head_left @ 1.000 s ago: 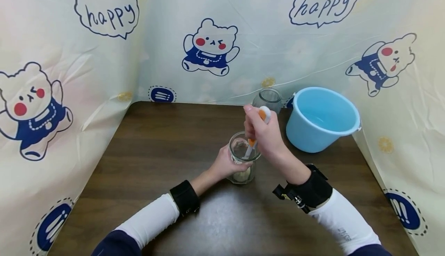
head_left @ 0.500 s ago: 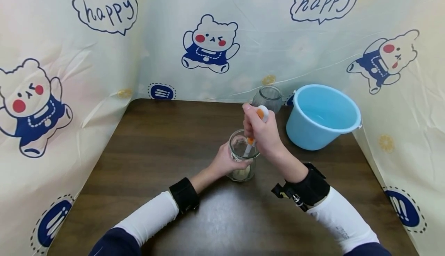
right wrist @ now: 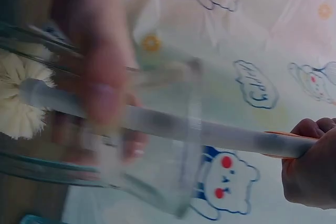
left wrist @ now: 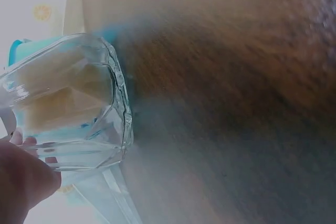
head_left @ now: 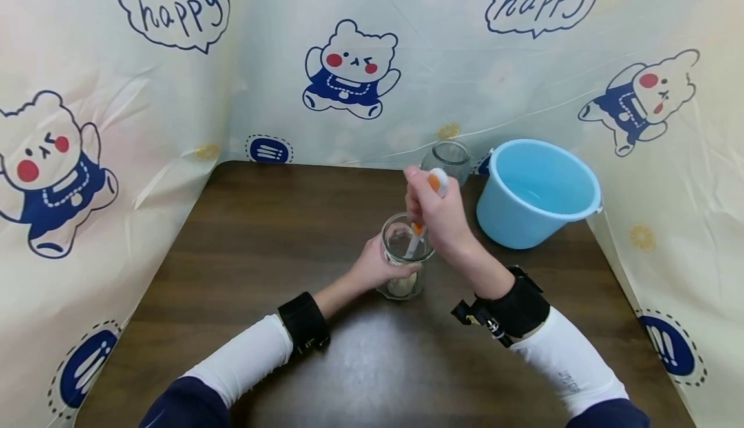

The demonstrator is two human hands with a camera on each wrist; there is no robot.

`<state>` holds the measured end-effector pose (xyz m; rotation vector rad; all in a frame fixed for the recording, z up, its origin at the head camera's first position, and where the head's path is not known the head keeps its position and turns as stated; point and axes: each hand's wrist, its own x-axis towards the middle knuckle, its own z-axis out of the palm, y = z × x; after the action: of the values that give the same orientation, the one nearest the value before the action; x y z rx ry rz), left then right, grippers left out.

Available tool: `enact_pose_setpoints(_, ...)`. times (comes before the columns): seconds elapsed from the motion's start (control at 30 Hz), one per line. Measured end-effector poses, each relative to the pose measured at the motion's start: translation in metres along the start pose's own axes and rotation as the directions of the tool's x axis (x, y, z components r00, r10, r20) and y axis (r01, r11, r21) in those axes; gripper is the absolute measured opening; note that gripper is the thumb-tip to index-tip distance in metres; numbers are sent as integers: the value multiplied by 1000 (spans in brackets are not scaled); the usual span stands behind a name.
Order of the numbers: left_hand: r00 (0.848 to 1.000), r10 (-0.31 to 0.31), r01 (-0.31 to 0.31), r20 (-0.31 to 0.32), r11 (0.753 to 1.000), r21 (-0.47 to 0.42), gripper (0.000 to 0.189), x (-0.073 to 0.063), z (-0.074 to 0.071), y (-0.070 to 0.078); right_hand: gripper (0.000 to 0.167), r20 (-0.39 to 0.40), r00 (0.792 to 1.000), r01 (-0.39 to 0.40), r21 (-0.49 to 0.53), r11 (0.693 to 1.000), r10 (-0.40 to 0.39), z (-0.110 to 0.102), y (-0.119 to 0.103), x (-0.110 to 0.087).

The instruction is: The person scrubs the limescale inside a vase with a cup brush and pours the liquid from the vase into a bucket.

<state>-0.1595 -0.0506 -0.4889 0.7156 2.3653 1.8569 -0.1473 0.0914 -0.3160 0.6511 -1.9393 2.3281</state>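
My left hand (head_left: 374, 265) grips a clear glass jar (head_left: 401, 289) around its upper body, thumb across the near side below the rim. The jar stands upright near the middle of the table in the head view. Inside it is a bottle brush (head_left: 414, 246) with a white stem and orange-and-white handle. My right hand (head_left: 438, 212) holds that handle in a fist above the jar mouth, with the handle's top end sticking out. The right wrist view shows the brush's cream bristle head (right wrist: 23, 95) deep in the jar; through the glass in the left wrist view it is a tan blur.
A light blue bucket (head_left: 523, 228) stands at the back right of the brown table (head_left: 279, 221). A second glass jar (head_left: 456, 153) is beside it at the back edge, partly hidden behind my right hand. A patterned cloth (head_left: 453, 79) hangs around the back and sides.
The head view has tilted slightly, so everything sits a little higher in it. Both grips look the same, and the brush stays inside the jar.
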Motion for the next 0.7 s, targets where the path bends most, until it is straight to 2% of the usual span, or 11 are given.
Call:
enact_pose_setpoints(0.13, 1000, -13, 13, 15, 1000, -13, 71, 0, -2, 3, 49, 10, 1000, -15, -8, 1000, 15, 0, -2, 0)
enact_pose_setpoints(0.3, 1000, -1, 1, 7, 1000, -3, 68, 3, -3, 7, 51, 25, 996, 90, 45, 995, -91, 0, -29, 9)
enact_pose_setpoints(0.4, 1000, -8, 8, 8, 1000, 2, 67, 6, -4, 9, 50, 19, 993, 111, 60, 992, -113, -2, -33, 10)
enact_pose_setpoints(0.47, 1000, -13, 13, 23, 1000, 2, 68, 6, -5, 9, 51, 11, 996, 86, 55, 995, -87, -3, -28, 9)
enact_pose_setpoints(0.63, 996, -52, 51, 66, 999, 19, 70, 4, -9, 11, 49, 4, 998, -57, 30, 998, 57, -6, -7, 4)
enact_pose_setpoints(0.7, 995, -61, 58, 76, 998, 36, 69, 3, -10, 13, 49, -3, 997, -79, 29, 996, 79, -7, -5, 3)
